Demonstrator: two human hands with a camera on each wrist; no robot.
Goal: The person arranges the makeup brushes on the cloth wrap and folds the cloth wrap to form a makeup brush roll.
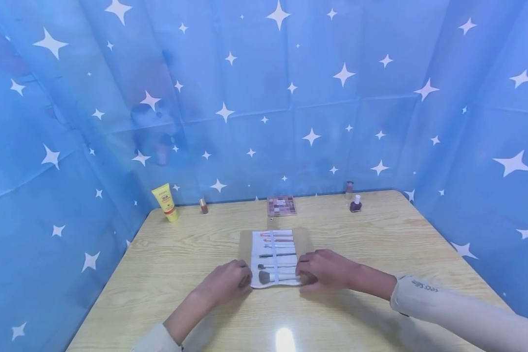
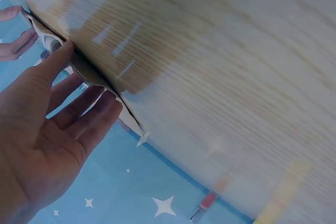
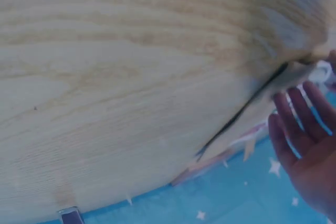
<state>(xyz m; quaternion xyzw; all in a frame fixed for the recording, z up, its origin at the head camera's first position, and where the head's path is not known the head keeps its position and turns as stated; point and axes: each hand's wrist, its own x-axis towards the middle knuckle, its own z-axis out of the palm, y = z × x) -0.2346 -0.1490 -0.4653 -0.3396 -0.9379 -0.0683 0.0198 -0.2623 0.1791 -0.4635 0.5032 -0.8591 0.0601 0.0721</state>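
Note:
An unrolled makeup brush roll [image 1: 286,282] lies on the table, its pale inside facing up and brown flaps at either side. Several makeup brushes [image 1: 264,277] lie crosswise in it under a light strap. At its near left corner, my left hand [image 1: 229,282] grips the edge, with the thumb [image 2: 59,59] at the near side and the fingers over the flap. My right hand [image 1: 327,270] holds the near right edge, its fingers [image 3: 302,121] on the flap in the right wrist view. The roll's underside is hidden.
Along the back of the wooden table [image 1: 193,244] stand a yellow tube [image 1: 165,202], a small lip gloss tube [image 1: 204,206], an eyeshadow palette [image 1: 281,206], a dark nail polish bottle [image 1: 356,203] and another small bottle [image 1: 349,189]. A blue star-patterned curtain [image 1: 264,146] hangs behind.

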